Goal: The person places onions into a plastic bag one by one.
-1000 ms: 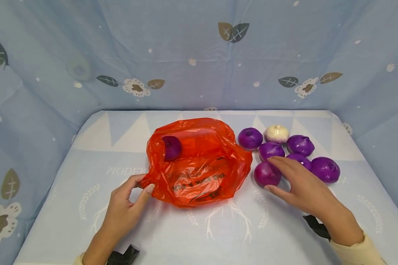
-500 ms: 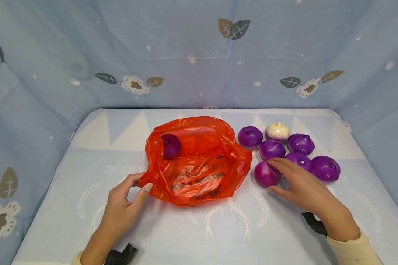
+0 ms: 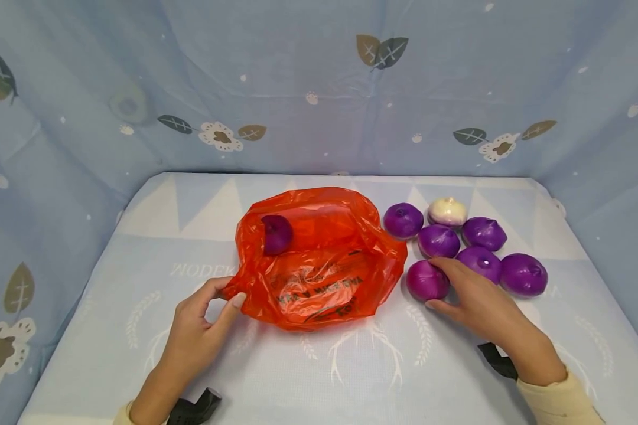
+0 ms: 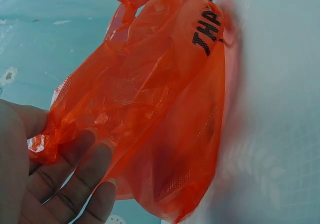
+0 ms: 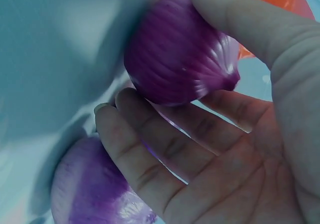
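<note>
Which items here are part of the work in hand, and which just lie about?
In hand:
left hand pinching the orange bag
right hand closing on the nearest purple onion
onion in the bag

Lying about:
four more purple onions
white onion
patterned tablecloth

- My right hand (image 3: 475,295) curls its fingers and thumb round a purple onion (image 3: 427,280), ribbed and glossy, lying on the table just right of the orange bag (image 3: 319,260).
- My left hand (image 3: 199,330) pinches the orange bag's near-left edge; it's crinkled, translucent, mouth open, holding one purple onion inside (image 3: 276,234).
</note>
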Demonstrator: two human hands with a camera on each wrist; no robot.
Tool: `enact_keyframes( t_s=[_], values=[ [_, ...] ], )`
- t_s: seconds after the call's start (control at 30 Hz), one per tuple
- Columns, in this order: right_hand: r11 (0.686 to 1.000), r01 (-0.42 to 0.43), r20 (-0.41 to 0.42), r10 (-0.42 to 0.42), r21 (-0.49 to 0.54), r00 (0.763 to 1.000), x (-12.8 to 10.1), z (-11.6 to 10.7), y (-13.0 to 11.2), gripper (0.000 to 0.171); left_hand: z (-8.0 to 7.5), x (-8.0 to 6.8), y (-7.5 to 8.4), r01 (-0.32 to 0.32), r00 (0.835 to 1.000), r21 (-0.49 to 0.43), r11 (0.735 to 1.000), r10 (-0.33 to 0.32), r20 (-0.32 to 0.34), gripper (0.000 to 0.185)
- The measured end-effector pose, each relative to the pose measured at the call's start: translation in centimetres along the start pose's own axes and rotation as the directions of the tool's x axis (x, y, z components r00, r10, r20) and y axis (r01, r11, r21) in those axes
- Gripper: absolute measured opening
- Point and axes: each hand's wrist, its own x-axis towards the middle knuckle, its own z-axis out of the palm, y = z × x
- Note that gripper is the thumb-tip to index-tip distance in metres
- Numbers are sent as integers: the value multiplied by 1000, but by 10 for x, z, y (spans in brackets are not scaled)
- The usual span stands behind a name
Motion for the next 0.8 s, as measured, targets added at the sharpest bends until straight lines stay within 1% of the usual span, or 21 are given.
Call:
enact_keyframes(
  t_s=[0.07, 0.17, 0.27, 0.37, 0.6, 0.67, 0.8],
  values=[
    [1000, 14, -20, -14, 3, 1000, 0, 2, 0, 76, 0, 2, 0, -14, 1000, -4, 1000, 14, 8, 34],
    [999, 47, -51, -47, 6, 998, 1, 4, 0, 74, 0, 4, 0, -39, 999, -16, 999, 39, -5, 37],
    [998, 63, -63, -62, 12, 996, 3, 5, -1, 73, 0, 5, 1, -38, 999, -25, 999, 38, -14, 38],
    [998, 53, -57, -52, 19, 997, 4, 6, -1, 74, 1, 4, 1, -29, 999, -25, 999, 29, -19, 38],
    [1000, 19, -15, -19, -5, 1000, 4, 11, -3, 88, 2, 1, -2, -27, 1000, -26, 999, 27, -15, 38],
    [1000, 20, -10, -20, -15, 1000, 4, 12, -4, 88, 2, 1, -2, -32, 999, -31, 999, 32, -17, 38],
    [999, 50, -12, -50, 1, 999, 4, 15, -4, 85, 3, -1, -1, -38, 999, -35, 999, 38, -21, 40]
  ],
)
